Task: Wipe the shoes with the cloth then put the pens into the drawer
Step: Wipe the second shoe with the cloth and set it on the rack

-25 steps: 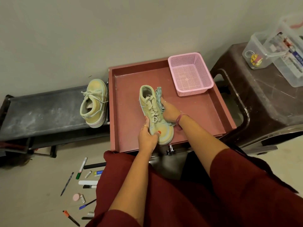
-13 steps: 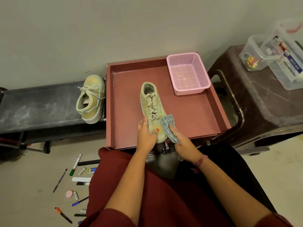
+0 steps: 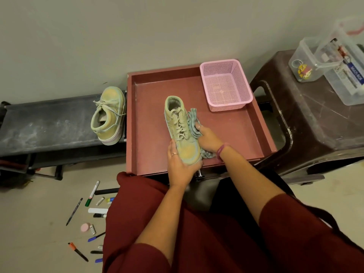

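A pale green sneaker stands in the open reddish drawer, toe toward me. My left hand grips its toe end. My right hand holds a grey-blue cloth against the shoe's right side. A second matching sneaker lies on the dark bench at the left. Several pens and markers are scattered on the floor at the lower left.
A pink mesh basket sits in the drawer's far right corner. A brown plastic stool at the right carries clear plastic boxes. A small pink round thing lies among the pens. My red-clothed knees fill the foreground.
My right hand has slid the cloth from the shoe's toe end back up along its right side. My left hand stays on the toe.
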Demonstrator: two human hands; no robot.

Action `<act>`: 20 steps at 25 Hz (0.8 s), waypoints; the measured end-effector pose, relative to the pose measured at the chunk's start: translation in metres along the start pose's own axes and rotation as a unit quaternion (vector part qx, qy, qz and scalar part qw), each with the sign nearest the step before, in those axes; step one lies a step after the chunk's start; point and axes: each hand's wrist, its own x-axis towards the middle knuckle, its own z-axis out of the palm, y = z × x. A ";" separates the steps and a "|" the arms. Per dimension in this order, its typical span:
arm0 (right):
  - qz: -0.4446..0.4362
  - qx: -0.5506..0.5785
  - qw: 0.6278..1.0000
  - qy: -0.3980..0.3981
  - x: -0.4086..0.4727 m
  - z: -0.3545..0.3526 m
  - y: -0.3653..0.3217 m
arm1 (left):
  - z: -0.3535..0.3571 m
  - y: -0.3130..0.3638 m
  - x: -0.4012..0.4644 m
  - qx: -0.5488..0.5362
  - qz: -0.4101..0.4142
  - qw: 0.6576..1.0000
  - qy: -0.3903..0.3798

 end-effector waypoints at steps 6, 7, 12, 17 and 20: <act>-0.085 -0.168 0.981 -0.047 -0.037 0.016 0.020 | -0.001 -0.014 0.001 -0.089 -0.045 0.995 0.017; -0.109 -0.192 0.974 -0.041 -0.060 0.026 0.028 | -0.002 -0.017 0.002 -0.107 -0.053 0.993 0.012; -0.127 -0.250 0.960 0.017 -0.077 0.038 0.028 | -0.012 -0.017 0.001 -0.157 -0.073 0.985 -0.021; -0.073 -0.227 0.970 -0.047 0.005 -0.004 -0.021 | -0.030 -0.017 -0.002 -0.195 -0.086 0.974 -0.079; -0.086 -0.239 0.965 -0.061 0.019 -0.005 -0.042 | -0.037 -0.016 -0.008 -0.212 -0.100 0.966 -0.107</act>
